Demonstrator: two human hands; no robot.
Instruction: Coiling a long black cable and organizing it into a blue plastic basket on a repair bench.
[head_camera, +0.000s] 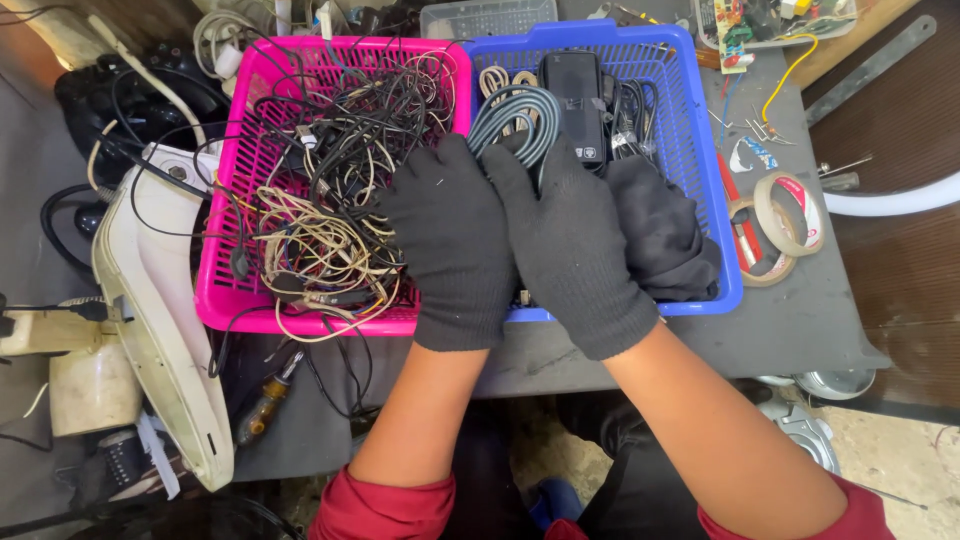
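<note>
Both my hands wear black knit gloves and reach into a blue plastic basket (704, 200). My left hand (447, 240) and my right hand (568, 235) lie side by side, both curled on a coiled grey cable (515, 115) at the basket's left part. Behind the coil lies a black power adapter (575, 100). A black cloth (660, 235) is bunched in the basket just right of my right hand. To the left stands a pink basket (225, 270) full of tangled black and cream wires (330, 190).
Two rolls of tape (785, 225) and a red-handled tool (735, 205) lie right of the blue basket. A circuit board (745, 30) sits at the back right. A cream appliance shell (150, 300) and a screwdriver (262, 405) are on the left.
</note>
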